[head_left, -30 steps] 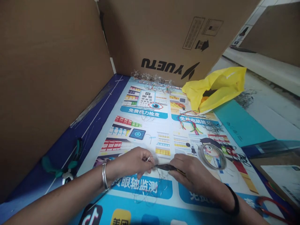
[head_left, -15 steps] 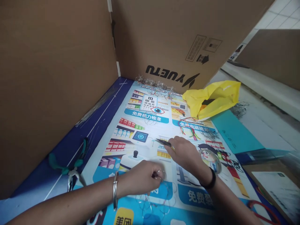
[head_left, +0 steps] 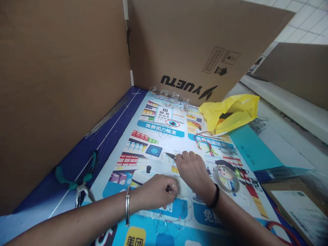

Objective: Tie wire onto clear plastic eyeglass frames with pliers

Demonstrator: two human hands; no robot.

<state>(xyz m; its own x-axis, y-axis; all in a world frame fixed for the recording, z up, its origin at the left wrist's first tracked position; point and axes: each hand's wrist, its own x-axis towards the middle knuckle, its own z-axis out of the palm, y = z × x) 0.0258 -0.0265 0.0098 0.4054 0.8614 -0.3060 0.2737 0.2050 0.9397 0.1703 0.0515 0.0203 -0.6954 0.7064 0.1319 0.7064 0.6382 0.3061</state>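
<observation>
My left hand [head_left: 160, 192], a silver bangle on its wrist, is closed around a thin wire loop [head_left: 180, 189], whose clear edge curves out past the fingers. Other thin wire loops [head_left: 166, 218] with small red specks lie just below that hand. My right hand [head_left: 191, 169], with a black band on the wrist, grips a dark tool with pointed jaws [head_left: 170, 155]; its handles are mostly hidden in the palm. By the tool's tip a short, fine wire [head_left: 163, 157] shows faintly over the printed sheet [head_left: 159, 167].
Green-handled pliers [head_left: 79, 186] lie at the left beside straight wires [head_left: 106, 118]. Cardboard walls [head_left: 179, 41] stand left and behind. A yellow bag [head_left: 230, 109], coloured cords [head_left: 210, 149], a tape roll [head_left: 227, 179] and a wire pile [head_left: 170, 93] are around.
My right hand with the pointed tool has moved left and slightly down, closer to my left hand. The left hand stays nearly in place. The camera view has shifted slightly.
</observation>
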